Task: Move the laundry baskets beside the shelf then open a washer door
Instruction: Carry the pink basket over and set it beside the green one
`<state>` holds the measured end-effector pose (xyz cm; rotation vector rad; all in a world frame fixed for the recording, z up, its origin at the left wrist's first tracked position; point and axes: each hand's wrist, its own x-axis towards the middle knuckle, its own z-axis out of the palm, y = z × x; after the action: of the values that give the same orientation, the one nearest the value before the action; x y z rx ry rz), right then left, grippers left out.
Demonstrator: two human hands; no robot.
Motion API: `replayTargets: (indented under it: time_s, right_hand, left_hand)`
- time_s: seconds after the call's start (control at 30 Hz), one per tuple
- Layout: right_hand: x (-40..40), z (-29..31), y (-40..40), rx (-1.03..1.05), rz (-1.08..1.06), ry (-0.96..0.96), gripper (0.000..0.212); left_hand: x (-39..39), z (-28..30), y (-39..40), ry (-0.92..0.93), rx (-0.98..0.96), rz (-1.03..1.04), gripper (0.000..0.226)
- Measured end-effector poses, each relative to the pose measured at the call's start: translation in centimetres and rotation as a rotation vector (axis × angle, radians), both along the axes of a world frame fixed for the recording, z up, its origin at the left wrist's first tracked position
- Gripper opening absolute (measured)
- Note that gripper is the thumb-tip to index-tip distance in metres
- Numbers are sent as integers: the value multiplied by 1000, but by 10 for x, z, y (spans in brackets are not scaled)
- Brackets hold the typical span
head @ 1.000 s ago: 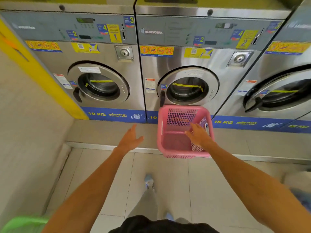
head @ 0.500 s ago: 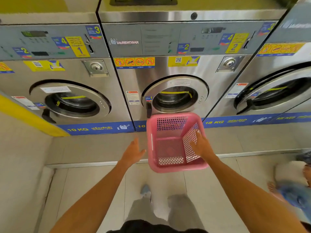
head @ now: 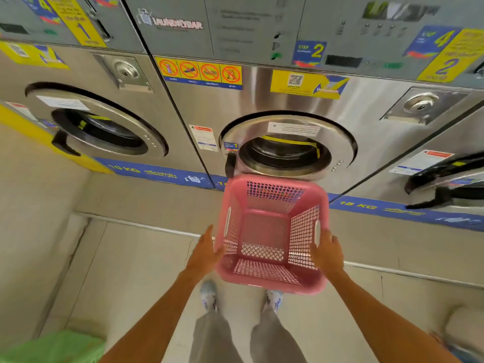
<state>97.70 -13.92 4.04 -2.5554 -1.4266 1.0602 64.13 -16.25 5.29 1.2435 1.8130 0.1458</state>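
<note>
An empty pink mesh laundry basket [head: 264, 229] is in front of the middle washer, its rim below the round steel door [head: 288, 145]. My right hand [head: 327, 252] grips the basket's right wall just below its handle slot. On the other side, my left hand [head: 205, 254] lies flat against the left wall, fingers pointing up. The middle washer's door is shut, with a black handle [head: 230, 166] on its left edge. A green basket [head: 52, 347] shows at the bottom left corner.
Another steel washer [head: 97, 127] stands to the left and a third [head: 445, 174] to the right, both with shut doors. A raised concrete step [head: 144, 200] runs under the machines. A beige wall [head: 31, 205] closes the left side. My feet [head: 209, 297] stand on pale tiles.
I have stepped closer to the middle washer. My left hand moved right from open air onto the basket's left wall, so both hands now hold the pink basket.
</note>
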Motion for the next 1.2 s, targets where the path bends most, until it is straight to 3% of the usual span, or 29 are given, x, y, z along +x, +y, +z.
replayTargets:
  time_s: [0.17, 0.3, 0.47, 0.6, 0.93, 1.2]
  right_hand:
    - [19, -59, 9, -6, -136, -46, 71]
    - [29, -109, 1, 23, -119, -80, 80]
    - [33, -155, -10, 164, -46, -40, 76]
    - [35, -177, -17, 283, -69, -58, 71]
    - [19, -154, -46, 361, -19, 1, 65]
    - [-51, -145, -72, 316, 254, 58, 61]
  left_hand:
    - [20, -48, 12, 49, 21, 72, 84]
    - [22, -100, 21, 109, 58, 59, 87]
    - [20, -160, 30, 169, 149, 22, 81]
    - [23, -187, 26, 124, 286, 137, 71]
    - [10, -168, -39, 147, 342, 267, 62]
    - [-46, -140, -165, 169, 220, 547, 63]
